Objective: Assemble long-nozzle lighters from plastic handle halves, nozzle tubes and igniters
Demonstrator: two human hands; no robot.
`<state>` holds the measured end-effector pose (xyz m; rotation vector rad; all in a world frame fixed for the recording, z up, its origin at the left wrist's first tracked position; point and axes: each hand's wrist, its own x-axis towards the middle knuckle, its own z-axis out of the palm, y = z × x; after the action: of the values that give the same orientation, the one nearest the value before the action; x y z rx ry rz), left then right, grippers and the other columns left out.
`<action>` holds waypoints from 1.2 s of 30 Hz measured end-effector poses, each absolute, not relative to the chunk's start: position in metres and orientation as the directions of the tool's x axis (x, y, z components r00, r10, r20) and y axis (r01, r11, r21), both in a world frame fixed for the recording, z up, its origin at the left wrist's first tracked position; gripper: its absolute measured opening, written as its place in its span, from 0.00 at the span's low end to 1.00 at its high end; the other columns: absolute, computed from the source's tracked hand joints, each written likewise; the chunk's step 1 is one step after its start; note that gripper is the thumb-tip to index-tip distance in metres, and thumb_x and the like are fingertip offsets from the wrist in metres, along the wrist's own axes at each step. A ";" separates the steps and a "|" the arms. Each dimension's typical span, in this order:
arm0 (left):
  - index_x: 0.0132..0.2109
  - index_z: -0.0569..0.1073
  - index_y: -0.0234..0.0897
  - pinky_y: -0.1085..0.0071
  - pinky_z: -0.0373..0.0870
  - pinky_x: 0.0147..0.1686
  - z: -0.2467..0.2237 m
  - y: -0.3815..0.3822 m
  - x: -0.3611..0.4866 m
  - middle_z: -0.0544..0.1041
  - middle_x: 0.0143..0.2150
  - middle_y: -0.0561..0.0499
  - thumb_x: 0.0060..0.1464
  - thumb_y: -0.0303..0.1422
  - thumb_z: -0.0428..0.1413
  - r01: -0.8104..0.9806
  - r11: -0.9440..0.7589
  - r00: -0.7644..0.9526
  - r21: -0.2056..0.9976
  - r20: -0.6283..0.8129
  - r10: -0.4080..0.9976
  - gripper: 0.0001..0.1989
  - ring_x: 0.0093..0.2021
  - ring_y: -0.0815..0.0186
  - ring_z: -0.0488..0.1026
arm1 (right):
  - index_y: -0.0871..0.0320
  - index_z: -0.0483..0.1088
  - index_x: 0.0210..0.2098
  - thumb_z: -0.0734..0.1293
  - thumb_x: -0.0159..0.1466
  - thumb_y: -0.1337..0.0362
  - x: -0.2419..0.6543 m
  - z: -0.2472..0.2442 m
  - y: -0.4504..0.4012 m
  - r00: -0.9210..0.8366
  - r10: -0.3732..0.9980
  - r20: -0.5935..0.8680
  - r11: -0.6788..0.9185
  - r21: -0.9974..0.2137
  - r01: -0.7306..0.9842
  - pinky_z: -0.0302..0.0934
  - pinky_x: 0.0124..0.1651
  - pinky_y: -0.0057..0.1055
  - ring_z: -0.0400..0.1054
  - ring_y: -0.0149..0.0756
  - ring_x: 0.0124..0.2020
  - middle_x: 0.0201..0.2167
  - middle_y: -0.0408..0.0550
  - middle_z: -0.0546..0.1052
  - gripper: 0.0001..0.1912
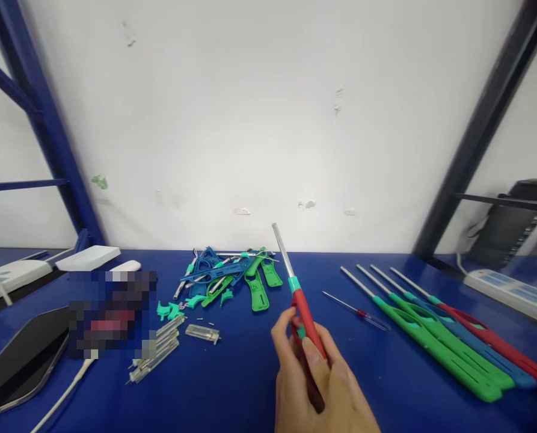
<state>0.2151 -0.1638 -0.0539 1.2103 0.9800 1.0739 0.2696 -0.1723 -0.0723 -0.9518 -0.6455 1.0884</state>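
Note:
Upright near the middle, a long-reach lighter (309,319) with a red handle, teal collar and silver barrel points away from me. My left hand (287,367) is closed around the handle's left side, a bent finger at the teal trigger. From the right, my right hand (343,385) grips the lower handle, thumb laid along it. The hands overlap, so parts of the handle and some fingers are hidden. A screwdriver (362,314) with a clear and red handle lies to their right.
Several lighters (435,349) lie side by side at right. A heap of blue and green handle shells (232,273) sits at the back, with clear fuel tanks (160,349) nearer. A phone (24,355) and white cable (67,391) are at left; power strips stand at both sides.

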 end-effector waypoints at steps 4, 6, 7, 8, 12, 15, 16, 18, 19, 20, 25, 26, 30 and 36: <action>0.70 0.58 0.43 0.66 0.73 0.46 -0.057 -0.158 0.213 0.80 0.50 0.44 0.58 0.48 0.65 -0.405 0.055 0.181 0.913 0.021 0.983 0.40 0.46 0.55 0.80 | 0.47 0.69 0.64 0.76 0.59 0.40 0.273 -0.066 -0.179 0.351 0.932 -0.095 0.105 -0.854 -0.510 0.63 0.25 0.24 0.70 0.30 0.23 0.29 0.41 0.78 0.39; 0.69 0.62 0.41 0.65 0.73 0.49 -0.060 -0.148 0.207 0.81 0.45 0.46 0.58 0.50 0.65 -0.498 0.126 0.226 0.858 -0.012 0.974 0.39 0.46 0.56 0.80 | 0.44 0.61 0.70 0.76 0.59 0.38 0.276 -0.065 -0.182 0.284 0.948 -0.144 0.037 -0.836 -0.548 0.49 0.18 0.18 0.52 0.21 0.14 0.18 0.33 0.69 0.46; 0.66 0.67 0.39 0.65 0.73 0.50 -0.060 -0.143 0.203 0.82 0.43 0.46 0.56 0.50 0.67 -0.507 0.171 0.281 0.845 -0.026 0.959 0.38 0.45 0.56 0.80 | 0.43 0.55 0.73 0.75 0.59 0.36 0.278 -0.065 -0.182 0.236 0.961 -0.145 0.010 -0.833 -0.553 0.43 0.16 0.17 0.45 0.19 0.12 0.15 0.30 0.65 0.50; 0.62 0.72 0.37 0.65 0.73 0.51 -0.060 -0.137 0.197 0.82 0.42 0.46 0.54 0.49 0.69 -0.499 0.228 0.359 0.836 -0.040 0.932 0.35 0.45 0.56 0.80 | 0.44 0.50 0.75 0.73 0.60 0.35 0.279 -0.064 -0.183 0.190 0.973 -0.130 -0.003 -0.833 -0.554 0.40 0.15 0.16 0.40 0.19 0.12 0.13 0.29 0.62 0.53; 0.48 0.83 0.34 0.67 0.71 0.51 -0.054 -0.127 0.175 0.83 0.40 0.45 0.53 0.46 0.71 -0.412 0.288 0.547 0.864 -0.018 0.837 0.23 0.45 0.58 0.78 | 0.49 0.47 0.77 0.70 0.64 0.36 0.283 -0.059 -0.186 0.011 0.998 -0.070 -0.049 -0.801 -0.596 0.38 0.14 0.15 0.36 0.19 0.11 0.12 0.28 0.61 0.52; 0.45 0.85 0.35 0.70 0.70 0.47 -0.049 -0.128 0.164 0.82 0.38 0.47 0.54 0.46 0.70 -0.344 0.280 0.553 0.896 -0.047 0.832 0.20 0.43 0.61 0.75 | 0.52 0.52 0.76 0.70 0.64 0.37 0.283 -0.058 -0.188 -0.125 0.991 -0.038 -0.109 -0.765 -0.635 0.37 0.14 0.16 0.37 0.18 0.10 0.13 0.29 0.62 0.49; 0.45 0.85 0.35 0.70 0.69 0.47 -0.048 -0.129 0.162 0.81 0.38 0.47 0.55 0.46 0.70 -0.337 0.282 0.549 0.898 -0.056 0.834 0.20 0.42 0.61 0.74 | 0.52 0.53 0.75 0.69 0.65 0.37 0.282 -0.059 -0.189 -0.146 0.989 -0.027 -0.115 -0.761 -0.639 0.37 0.13 0.16 0.37 0.18 0.09 0.14 0.29 0.64 0.48; 0.43 0.86 0.35 0.71 0.68 0.48 -0.047 -0.130 0.160 0.81 0.37 0.48 0.55 0.46 0.70 -0.353 0.287 0.531 0.891 -0.062 0.845 0.18 0.42 0.63 0.73 | 0.52 0.53 0.75 0.66 0.68 0.38 0.281 -0.061 -0.189 -0.155 0.988 -0.009 -0.106 -0.771 -0.628 0.38 0.13 0.17 0.39 0.18 0.10 0.16 0.32 0.68 0.44; 0.42 0.86 0.35 0.71 0.68 0.48 -0.046 -0.130 0.161 0.80 0.37 0.48 0.54 0.45 0.70 -0.373 0.282 0.514 0.884 -0.057 0.856 0.18 0.41 0.63 0.72 | 0.53 0.53 0.74 0.65 0.70 0.38 0.280 -0.062 -0.189 -0.149 0.989 -0.007 -0.098 -0.782 -0.616 0.40 0.14 0.17 0.40 0.18 0.10 0.17 0.33 0.69 0.43; 0.41 0.86 0.35 0.71 0.68 0.47 -0.046 -0.130 0.161 0.80 0.37 0.49 0.54 0.45 0.71 -0.393 0.271 0.493 0.879 -0.047 0.869 0.17 0.41 0.64 0.71 | 0.53 0.53 0.74 0.65 0.70 0.39 0.279 -0.063 -0.188 -0.144 0.990 -0.010 -0.096 -0.794 -0.600 0.42 0.15 0.17 0.42 0.18 0.11 0.18 0.33 0.70 0.41; 0.36 0.83 0.34 0.73 0.68 0.42 -0.041 -0.128 0.161 0.77 0.34 0.50 0.53 0.43 0.70 -0.400 0.199 0.428 0.895 -0.010 0.904 0.14 0.38 0.65 0.68 | 0.54 0.51 0.74 0.66 0.68 0.36 0.278 -0.066 -0.186 -0.153 0.988 -0.032 -0.110 -0.838 -0.534 0.46 0.17 0.20 0.47 0.20 0.13 0.20 0.33 0.69 0.46; 0.35 0.83 0.34 0.72 0.68 0.42 -0.040 -0.128 0.160 0.76 0.34 0.50 0.54 0.43 0.70 -0.389 0.186 0.426 0.902 -0.003 0.905 0.15 0.38 0.65 0.68 | 0.54 0.51 0.74 0.66 0.67 0.35 0.277 -0.067 -0.186 -0.151 0.988 -0.038 -0.112 -0.848 -0.518 0.46 0.17 0.20 0.48 0.20 0.13 0.20 0.33 0.69 0.46; 0.35 0.82 0.34 0.74 0.69 0.39 -0.035 -0.123 0.152 0.76 0.31 0.51 0.56 0.44 0.69 -0.351 0.018 0.327 0.936 0.104 0.939 0.16 0.36 0.66 0.69 | 0.55 0.56 0.70 0.67 0.66 0.34 0.274 -0.069 -0.187 -0.016 0.993 -0.116 -0.113 -0.914 -0.391 0.47 0.19 0.21 0.54 0.22 0.15 0.22 0.37 0.73 0.45; 0.38 0.82 0.37 0.77 0.70 0.33 -0.027 -0.118 0.145 0.78 0.31 0.53 0.58 0.42 0.69 -0.287 -0.183 0.175 0.940 0.240 0.955 0.12 0.31 0.69 0.71 | 0.58 0.73 0.52 0.66 0.62 0.30 0.263 -0.062 -0.194 0.101 0.982 -0.158 -0.147 -0.983 -0.109 0.44 0.18 0.23 0.52 0.23 0.15 0.19 0.37 0.70 0.38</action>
<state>0.1448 -0.1181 -0.0266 1.2477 0.7462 1.3205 0.2632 -0.1941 -0.0623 -1.2934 -0.9776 1.2840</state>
